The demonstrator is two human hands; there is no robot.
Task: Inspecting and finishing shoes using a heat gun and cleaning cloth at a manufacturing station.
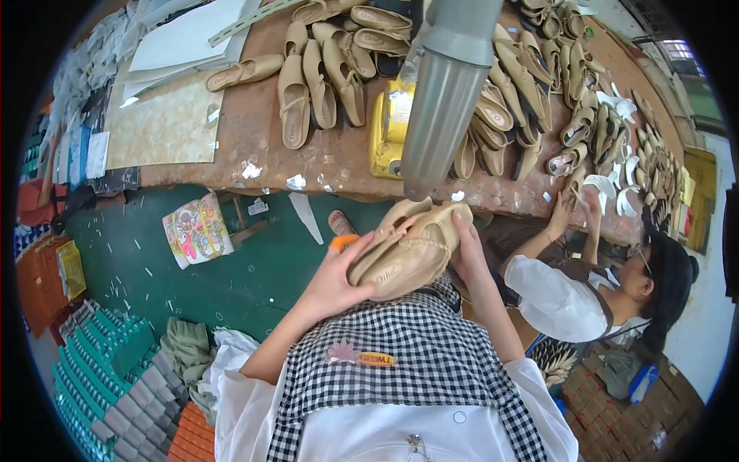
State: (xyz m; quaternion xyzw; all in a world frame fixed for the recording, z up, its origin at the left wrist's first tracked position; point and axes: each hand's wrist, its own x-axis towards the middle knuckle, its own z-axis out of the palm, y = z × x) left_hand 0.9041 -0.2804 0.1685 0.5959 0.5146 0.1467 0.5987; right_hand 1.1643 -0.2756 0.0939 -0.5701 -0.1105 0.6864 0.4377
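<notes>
A pair of beige closed-toe shoes (pixel 413 262) is in my hands in front of my body, one shoe lying over the other. Each has a thin braided strap across its upper. My left hand (pixel 335 273) wraps round the heel end, thumb on the near shoe and fingers over the far side. Beside those fingers shows a small orange thing (pixel 344 242), too covered to name. My right hand (pixel 468 250) grips the toe end from the right, its fingers partly hidden behind the shoes.
A brown workbench (pixel 254 165) carries many beige shoes (pixel 312 85) and a yellow machine (pixel 391 131). A grey metal pipe (pixel 446 108) hangs close above my hands. At right a co-worker (pixel 570 296) handles a shoe. A cushioned stool (pixel 198 231) and green crates (pixel 104 358) stand left.
</notes>
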